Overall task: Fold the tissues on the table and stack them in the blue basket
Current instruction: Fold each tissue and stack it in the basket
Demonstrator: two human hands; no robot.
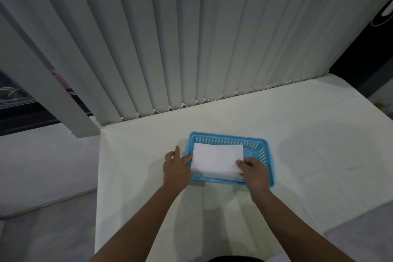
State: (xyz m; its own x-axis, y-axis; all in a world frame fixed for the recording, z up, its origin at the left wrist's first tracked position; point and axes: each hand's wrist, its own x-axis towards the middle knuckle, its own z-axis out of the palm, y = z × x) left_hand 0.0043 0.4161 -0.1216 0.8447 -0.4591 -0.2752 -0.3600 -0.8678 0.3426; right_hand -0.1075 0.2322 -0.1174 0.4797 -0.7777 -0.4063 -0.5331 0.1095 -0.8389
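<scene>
A blue slotted basket [225, 137] sits on the white table, a little past the middle. Inside it lies a stack of folded white tissues [217, 157], flat and rectangular. My left hand [176, 166] is at the basket's left rim, thumb on the stack's left edge and fingers spread outside the basket. At the stack's near right corner, my right hand [254, 169] pinches the top tissue between thumb and fingers. The basket's near right part is hidden by that hand.
The white table [308, 144] runs out to the right and toward me. Vertical grey blinds [191, 49] hang just behind its far edge. To the left the table ends at an edge, with a lower pale surface [46, 166] beyond it.
</scene>
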